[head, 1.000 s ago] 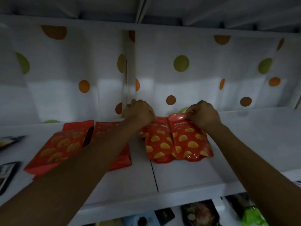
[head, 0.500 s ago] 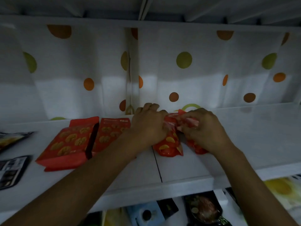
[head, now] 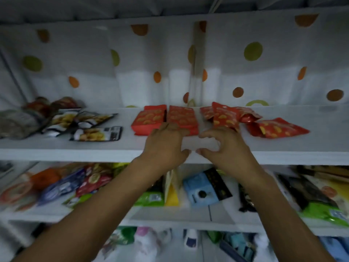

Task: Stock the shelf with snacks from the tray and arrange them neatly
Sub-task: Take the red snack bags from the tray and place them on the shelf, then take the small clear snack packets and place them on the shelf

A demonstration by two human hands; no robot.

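Several red snack packets with yellow chip prints lie on the white top shelf (head: pixel 94 150). Two flat ones (head: pixel 149 120) (head: pixel 182 118) lie side by side left of centre. A loose bunch of red packets (head: pixel 225 116) lies behind my right hand, and one more red packet (head: pixel 275 128) lies further right. My left hand (head: pixel 166 146) hovers at the shelf's front edge, fingers relaxed, fingertips near the second flat packet. My right hand (head: pixel 224 148) is beside it with fingers loosely curled and holds nothing. No tray is in view.
Dark and white snack packets (head: pixel 94 133) and a heap of bags (head: pixel 24 118) lie at the top shelf's left end. The lower shelf (head: pixel 170 214) holds mixed packets, including a blue one (head: pixel 202 188) and green ones. A dotted white curtain (head: pixel 253 52) hangs behind.
Both hands let go of the red packets and drew back to the shelf's front edge. The packets now lie loose on the shelf. The view dropped and pulled back, showing the lower shelves.
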